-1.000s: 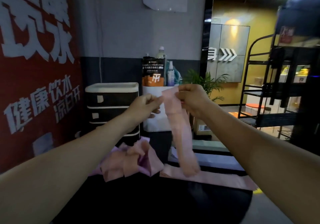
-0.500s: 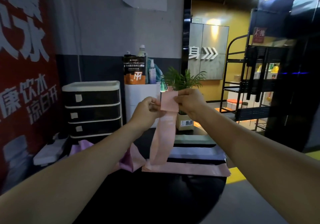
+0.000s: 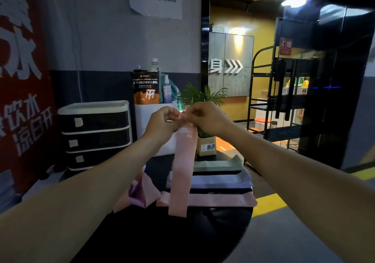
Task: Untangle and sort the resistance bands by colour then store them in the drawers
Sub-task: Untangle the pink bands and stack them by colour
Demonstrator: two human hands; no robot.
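A pink resistance band (image 3: pixel 182 171) hangs straight down over a round black table (image 3: pixel 182 234). My left hand (image 3: pixel 161 123) and my right hand (image 3: pixel 207 118) both pinch its top end, close together at chest height. On the table lie a flat pink band (image 3: pixel 221 199), a lilac band (image 3: pixel 219 180) and a pale green band (image 3: pixel 218 164), laid side by side. A tangled heap of pink and purple bands (image 3: pixel 140 191) sits to the left, partly hidden by my left forearm. The black drawer unit (image 3: pixel 95 134) with three shut drawers stands at the back left.
A white cabinet (image 3: pixel 146 110) behind the table carries an orange-and-black pouch (image 3: pixel 146 88) and bottles. A potted plant (image 3: pixel 205 140) stands at the table's far edge. A black metal rack (image 3: pixel 284 100) is at the right, and a yellow floor line (image 3: pixel 267 203) runs beside the table.
My hands have drawn closer together on the band's top end, which was spread flat and is now bunched. The band hangs lower, its end reaching below the flat pink band.
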